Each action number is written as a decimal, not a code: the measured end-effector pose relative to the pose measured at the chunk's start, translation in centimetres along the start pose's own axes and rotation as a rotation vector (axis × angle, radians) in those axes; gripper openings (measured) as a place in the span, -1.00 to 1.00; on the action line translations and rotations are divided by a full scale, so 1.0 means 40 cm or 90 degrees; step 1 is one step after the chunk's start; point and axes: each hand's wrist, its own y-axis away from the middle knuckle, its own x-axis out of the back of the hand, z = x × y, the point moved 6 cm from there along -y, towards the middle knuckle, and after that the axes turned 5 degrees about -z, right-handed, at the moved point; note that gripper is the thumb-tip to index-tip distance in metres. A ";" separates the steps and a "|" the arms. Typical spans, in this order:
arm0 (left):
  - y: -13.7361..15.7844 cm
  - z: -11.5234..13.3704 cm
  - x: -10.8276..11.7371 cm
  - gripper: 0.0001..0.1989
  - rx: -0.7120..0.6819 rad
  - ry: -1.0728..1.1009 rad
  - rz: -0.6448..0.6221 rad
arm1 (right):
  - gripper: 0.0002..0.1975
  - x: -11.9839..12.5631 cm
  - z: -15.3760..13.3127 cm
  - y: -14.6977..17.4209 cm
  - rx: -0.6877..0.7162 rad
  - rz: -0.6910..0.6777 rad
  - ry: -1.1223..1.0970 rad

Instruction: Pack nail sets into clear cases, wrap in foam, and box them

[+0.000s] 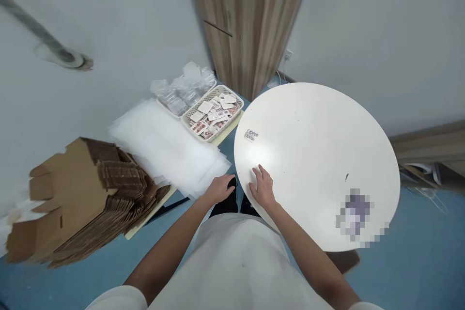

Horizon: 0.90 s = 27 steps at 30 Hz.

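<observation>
My right hand (263,189) is at the near left part of the round white table (327,140), fingers spread and holding nothing. Whether its palm touches the tabletop I cannot tell. My left hand (220,189) hangs in front of my body, between the table edge and a pile of translucent white sheets (163,140). Its thumb stands apart from the loosely bent fingers, and I see nothing in it. A small clear pack with two rows of shiny round pieces (251,135) lies on the table beyond my right hand.
Left of the table, a white basket of printed cards (185,122) stands beside a tray of clear plastic bags (183,92). Flattened cardboard boxes (83,193) are stacked at far left. A wood-grain cabinet (250,29) stands behind. A blurred-out patch (356,213) covers something on the table's right.
</observation>
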 end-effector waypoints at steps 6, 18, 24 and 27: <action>0.125 -0.070 0.046 -0.52 0.084 0.051 0.020 | -0.54 -0.022 -0.064 -0.016 0.079 0.018 0.006; 0.259 -0.241 0.188 -0.65 0.170 0.234 0.398 | -0.53 -0.211 -0.361 -0.176 0.271 -0.175 -0.035; 0.202 -0.316 0.202 -0.62 0.237 0.449 0.470 | -0.51 -0.250 -0.432 -0.287 0.243 -0.242 -0.075; 0.166 -0.336 0.210 -0.49 0.254 0.554 0.500 | -0.47 -0.265 -0.451 -0.368 0.191 -0.263 -0.067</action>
